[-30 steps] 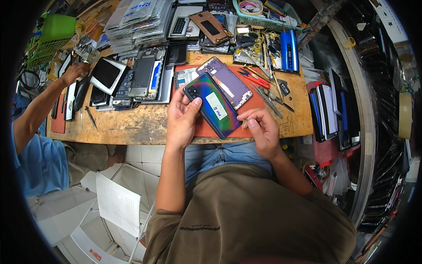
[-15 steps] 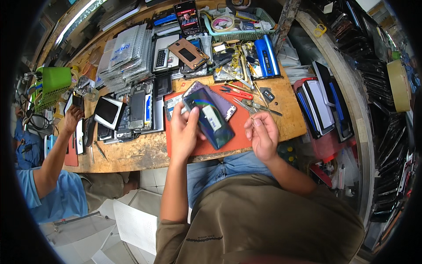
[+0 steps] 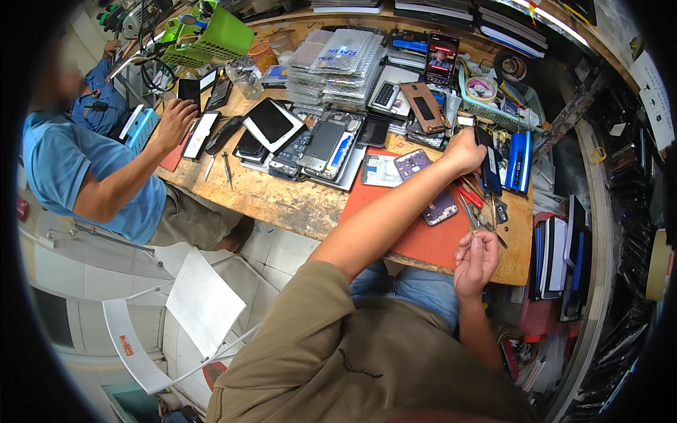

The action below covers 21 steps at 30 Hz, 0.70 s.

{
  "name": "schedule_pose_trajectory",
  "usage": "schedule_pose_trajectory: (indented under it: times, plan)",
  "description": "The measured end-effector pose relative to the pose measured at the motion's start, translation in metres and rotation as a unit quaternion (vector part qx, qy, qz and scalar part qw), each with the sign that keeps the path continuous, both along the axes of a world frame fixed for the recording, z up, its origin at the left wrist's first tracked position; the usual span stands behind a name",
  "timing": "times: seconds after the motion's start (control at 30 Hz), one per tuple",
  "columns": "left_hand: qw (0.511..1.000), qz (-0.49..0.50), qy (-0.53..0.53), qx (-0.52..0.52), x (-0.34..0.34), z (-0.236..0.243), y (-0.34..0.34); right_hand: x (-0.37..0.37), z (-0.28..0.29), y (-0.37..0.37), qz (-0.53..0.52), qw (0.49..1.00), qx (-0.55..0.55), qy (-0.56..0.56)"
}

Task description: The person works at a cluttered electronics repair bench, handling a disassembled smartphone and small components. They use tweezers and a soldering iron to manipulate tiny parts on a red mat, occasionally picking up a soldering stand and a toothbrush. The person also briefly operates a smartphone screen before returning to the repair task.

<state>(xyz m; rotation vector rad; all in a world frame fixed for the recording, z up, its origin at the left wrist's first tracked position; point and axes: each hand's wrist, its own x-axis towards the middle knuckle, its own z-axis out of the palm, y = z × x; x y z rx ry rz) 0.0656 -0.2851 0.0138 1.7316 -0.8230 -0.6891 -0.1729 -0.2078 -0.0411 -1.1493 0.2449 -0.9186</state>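
Note:
My left hand (image 3: 465, 152) stretches across to the far right of the bench. Its fingers close on a glossy dark blue phone (image 3: 489, 163) with a white label, beside a bright blue case-like object (image 3: 520, 162). Over the near edge of an orange-red mat (image 3: 416, 243) hovers my right hand (image 3: 476, 266), thumb and fingers pressed together. Whatever they pinch is too small to make out. Under my left forearm lies a purple phone frame (image 3: 441, 209), partly covered by it. A red-handled tool (image 3: 470, 197) and tweezers (image 3: 471, 211) rest between my hands.
Stacked opened phones (image 3: 328, 144), bubble-wrapped packs (image 3: 338, 60) and a green basket (image 3: 504, 106) crowd the bench. A lit phone (image 3: 442, 60) stands upright at the back. On the left, a co-worker's hand (image 3: 176, 123) is at the bench; a white chair (image 3: 204, 303) stands below.
My left hand has carried the dark blue phone from above the mat to the far right. The view has swung left, bringing in more of the co-worker. My right hand keeps its pinch.

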Motion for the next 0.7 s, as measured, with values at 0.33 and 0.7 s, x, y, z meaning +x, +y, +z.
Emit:
schedule_pose_trajectory:
  times: [0.33,0.7]
  plan:
    - [0.992,-0.085,-0.029,-0.084,-0.058,0.014,0.192,0.000,0.005,0.005,0.043,0.983,-0.097,0.151]
    - [0.985,-0.010,-0.129,-0.110,-0.093,-0.003,0.242,0.003,0.006,0.009,0.040,0.940,-0.279,0.192]
